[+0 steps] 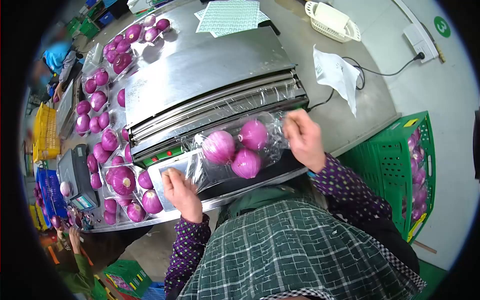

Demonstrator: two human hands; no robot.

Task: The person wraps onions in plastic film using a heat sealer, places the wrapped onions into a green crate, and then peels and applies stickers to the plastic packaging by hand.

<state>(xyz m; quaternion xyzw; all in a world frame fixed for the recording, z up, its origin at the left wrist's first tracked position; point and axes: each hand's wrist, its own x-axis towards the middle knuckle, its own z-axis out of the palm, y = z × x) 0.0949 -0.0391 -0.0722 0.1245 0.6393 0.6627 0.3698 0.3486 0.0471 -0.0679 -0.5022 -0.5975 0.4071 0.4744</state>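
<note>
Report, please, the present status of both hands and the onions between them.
Left hand and right hand gripping clear film, opposite sides. Three purple onions between them. Metal machine close ahead; nothing visible blocks the hands.

Lighting bright; glare on the metal machine (210, 70) and the film (274, 132) in front. Right hand (303, 137), beside machine, slightly blurred. Fisheye curvature; edges black.

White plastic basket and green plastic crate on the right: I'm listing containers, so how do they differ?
The white plastic basket sits on the metal table; the green plastic crate stands beside that table. The basket holds something pale; the crate, purple onions. The basket looks smaller than the crate. Both have perforated walls.
</note>
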